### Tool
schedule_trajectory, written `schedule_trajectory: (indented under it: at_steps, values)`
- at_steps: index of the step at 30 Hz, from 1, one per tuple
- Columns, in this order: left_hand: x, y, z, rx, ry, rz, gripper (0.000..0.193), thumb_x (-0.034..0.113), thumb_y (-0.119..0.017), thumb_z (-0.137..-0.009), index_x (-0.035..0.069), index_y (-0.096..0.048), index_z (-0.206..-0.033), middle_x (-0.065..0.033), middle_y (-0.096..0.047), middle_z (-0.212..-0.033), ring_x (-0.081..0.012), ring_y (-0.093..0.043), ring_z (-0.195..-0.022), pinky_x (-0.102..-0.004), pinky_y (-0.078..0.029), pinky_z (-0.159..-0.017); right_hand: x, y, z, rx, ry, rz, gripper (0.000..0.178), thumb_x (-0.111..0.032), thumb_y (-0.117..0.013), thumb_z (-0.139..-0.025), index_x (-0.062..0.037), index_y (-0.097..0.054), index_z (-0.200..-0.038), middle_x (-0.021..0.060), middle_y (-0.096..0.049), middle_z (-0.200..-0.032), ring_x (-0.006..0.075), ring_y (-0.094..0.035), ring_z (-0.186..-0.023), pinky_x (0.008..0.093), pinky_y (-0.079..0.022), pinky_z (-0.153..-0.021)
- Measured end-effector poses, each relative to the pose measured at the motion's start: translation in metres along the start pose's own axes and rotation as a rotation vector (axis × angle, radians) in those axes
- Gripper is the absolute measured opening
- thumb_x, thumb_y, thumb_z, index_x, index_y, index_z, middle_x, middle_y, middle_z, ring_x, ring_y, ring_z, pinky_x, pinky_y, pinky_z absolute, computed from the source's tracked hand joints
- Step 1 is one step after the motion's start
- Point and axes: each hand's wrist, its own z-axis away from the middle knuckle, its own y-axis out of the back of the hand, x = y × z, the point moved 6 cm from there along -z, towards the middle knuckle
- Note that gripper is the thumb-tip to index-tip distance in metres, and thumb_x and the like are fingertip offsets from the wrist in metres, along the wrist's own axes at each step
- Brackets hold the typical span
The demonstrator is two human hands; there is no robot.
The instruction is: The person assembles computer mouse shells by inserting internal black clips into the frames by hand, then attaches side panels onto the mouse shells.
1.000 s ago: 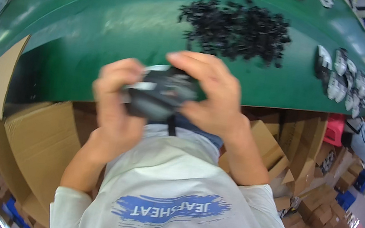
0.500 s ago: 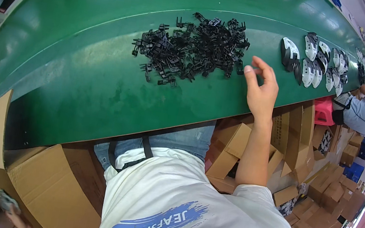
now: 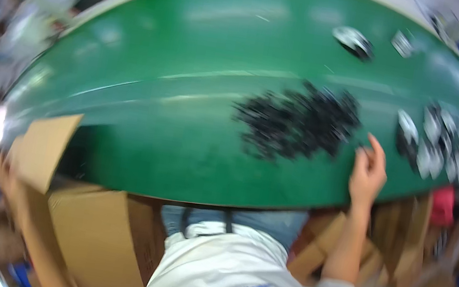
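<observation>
A heap of small black plastic clip-like parts (image 3: 299,121) lies on the green tabletop (image 3: 196,165). My right hand (image 3: 368,174) is just right of the heap, over the table's near side. Its fingers are loosely bent, with thumb and forefinger a little apart, and I make out nothing held. At the far left, my left hand (image 3: 6,171) is beside the raised flap (image 3: 46,144) of an open cardboard box (image 3: 87,229). Blur and the flap hide its fingers, so whether it holds anything does not show.
Rows of white-and-black curved shells (image 3: 442,144) sit at the table's right. Another such shell (image 3: 353,42) and a small pale piece (image 3: 402,44) lie toward the far edge. More cardboard boxes (image 3: 399,230) and a red stool (image 3: 443,204) stand below the table at right.
The view has swung left and blurred. My left hand, low at the left with a greyish thing in it before, has risen beside the box flap. My right hand stays near the heap.
</observation>
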Motion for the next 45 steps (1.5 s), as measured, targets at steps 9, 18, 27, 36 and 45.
schedule_trajectory:
  at_steps: [9,18,27,36,45]
  values:
    - [0.470,-0.388,0.027,-0.457,-0.589,0.763,0.046,0.016,-0.070,-0.092,0.006,-0.062,-0.136,-0.0149,-0.070,-0.119,-0.0333,-0.065,-0.117,-0.0444,-0.050,-0.105,-0.007,0.014,0.009,0.071,0.410,0.437,0.022,-0.017,-0.074,-0.099,0.0000,-0.074,-0.113,0.0092,-0.070,-0.103,0.0229,-0.064,-0.093,0.0372,-0.051,-0.086]
    - [0.672,-0.554,0.154,-0.923,-0.971,0.382,0.072,0.037,-0.072,-0.093,0.015,-0.047,-0.157,-0.0248,-0.043,-0.159,-0.0457,-0.044,-0.145,-0.0548,-0.038,-0.119,0.003,0.012,-0.003,0.109,0.248,0.309,0.019,-0.014,-0.071,-0.100,0.0023,-0.072,-0.110,0.0069,-0.067,-0.100,0.0184,-0.059,-0.086,0.0326,-0.049,-0.075]
    - [0.665,-0.574,0.170,-0.631,-1.035,0.398,0.079,0.039,-0.073,-0.093,0.015,-0.041,-0.161,-0.0250,-0.040,-0.162,-0.0444,-0.037,-0.151,-0.0526,-0.031,-0.124,0.006,0.007,0.000,0.056,0.107,0.148,0.017,-0.015,-0.073,-0.100,0.0012,-0.074,-0.108,0.0049,-0.070,-0.094,0.0149,-0.061,-0.078,0.0299,-0.050,-0.072]
    - [0.664,-0.582,0.179,-0.773,-0.887,0.230,0.080,0.056,-0.069,-0.093,0.005,-0.051,-0.152,-0.0238,-0.053,-0.143,-0.0396,-0.048,-0.138,-0.0507,-0.039,-0.113,0.006,0.012,0.000,0.064,0.087,0.163,0.020,-0.017,-0.074,-0.101,0.0017,-0.074,-0.107,0.0043,-0.072,-0.094,0.0129,-0.060,-0.076,0.0281,-0.049,-0.069]
    - [0.455,-0.494,0.071,-0.495,-0.078,0.744,0.066,0.059,-0.068,-0.095,0.003,-0.068,-0.131,-0.0240,-0.070,-0.125,-0.0418,-0.066,-0.117,-0.0476,-0.052,-0.101,-0.004,0.007,0.008,0.067,0.180,0.286,0.024,-0.017,-0.071,-0.103,0.0030,-0.074,-0.117,0.0119,-0.076,-0.104,0.0192,-0.068,-0.083,0.0321,-0.054,-0.074]
